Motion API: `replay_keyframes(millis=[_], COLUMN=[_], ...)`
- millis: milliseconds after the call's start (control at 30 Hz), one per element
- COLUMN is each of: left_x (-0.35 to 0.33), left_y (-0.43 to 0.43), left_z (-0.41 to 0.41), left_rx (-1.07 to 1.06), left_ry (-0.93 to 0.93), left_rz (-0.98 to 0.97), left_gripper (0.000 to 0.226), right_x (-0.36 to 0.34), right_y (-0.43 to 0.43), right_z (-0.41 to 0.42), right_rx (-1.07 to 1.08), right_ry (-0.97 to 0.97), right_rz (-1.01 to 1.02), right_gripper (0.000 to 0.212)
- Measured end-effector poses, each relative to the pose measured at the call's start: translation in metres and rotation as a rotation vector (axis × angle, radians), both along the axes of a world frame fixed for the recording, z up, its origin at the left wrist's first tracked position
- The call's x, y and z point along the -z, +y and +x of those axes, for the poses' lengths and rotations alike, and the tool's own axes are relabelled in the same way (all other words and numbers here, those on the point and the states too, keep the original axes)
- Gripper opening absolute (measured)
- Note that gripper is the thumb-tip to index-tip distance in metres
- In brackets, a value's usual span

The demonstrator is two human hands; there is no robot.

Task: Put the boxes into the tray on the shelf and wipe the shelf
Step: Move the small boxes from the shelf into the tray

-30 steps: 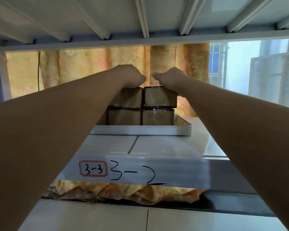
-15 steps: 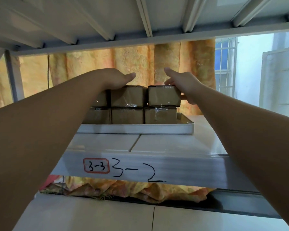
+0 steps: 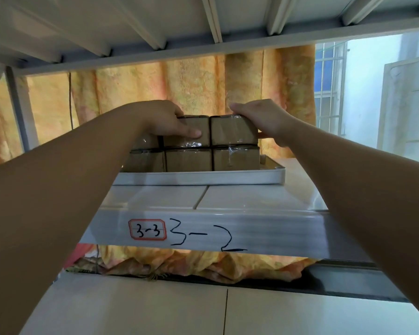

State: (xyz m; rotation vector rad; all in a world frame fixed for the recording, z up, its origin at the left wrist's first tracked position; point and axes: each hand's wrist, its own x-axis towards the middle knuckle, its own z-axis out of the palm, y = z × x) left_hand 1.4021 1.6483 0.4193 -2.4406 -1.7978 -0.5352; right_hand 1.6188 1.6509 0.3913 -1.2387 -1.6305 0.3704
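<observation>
Presently, the white glossy shelf board (image 3: 252,197) runs below both hands, and its pale metal front rail (image 3: 276,235) carries a red-bordered sticker marked 3-3 (image 3: 147,229) beside a handwritten 3-2. Behind the hands hangs an orange-yellow patterned curtain (image 3: 198,85). A barred window (image 3: 329,81) shows beyond the right hand. The ribbed white underside of the upper shelf (image 3: 203,18) spans overhead.

Directly under the hands, a white shallow tray (image 3: 198,177) sits on the shelf board. It holds brown cardboard boxes (image 3: 189,159) sealed in clear glossy tape, stacked in two layers with edges touching.

The left hand (image 3: 165,119) grips the upper middle box (image 3: 203,131), with fingers curled over its top and thumb pressed on its front face. The right hand (image 3: 264,117) grips the upper right box (image 3: 234,130), with fingers curled over the top and thumb at its right side. These two boxes touch each other between the hands. A further upper box (image 3: 145,141) is partly hidden behind the left wrist
</observation>
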Motion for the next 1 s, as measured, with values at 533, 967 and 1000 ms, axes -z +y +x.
replay_keyframes(millis=[533, 967, 1000], left_x=[0.050, 0.059, 0.058], left_y=[0.008, -0.010, -0.012], left_z=[-0.003, 0.003, 0.006], left_rx=[-0.047, 0.296, 0.319], left_ry=[-0.062, -0.027, -0.020], left_rz=[0.492, 0.791, 0.785], left_gripper=[0.068, 0.043, 0.044], right_x=[0.007, 0.010, 0.010], right_y=[0.010, -0.001, -0.001], right_z=[-0.005, -0.011, -0.012], right_rx=[0.101, 0.418, 0.435], right_ry=[-0.086, -0.312, -0.321], right_rz=[0.081, 0.261, 0.256], right_gripper=[0.023, 0.043, 0.045])
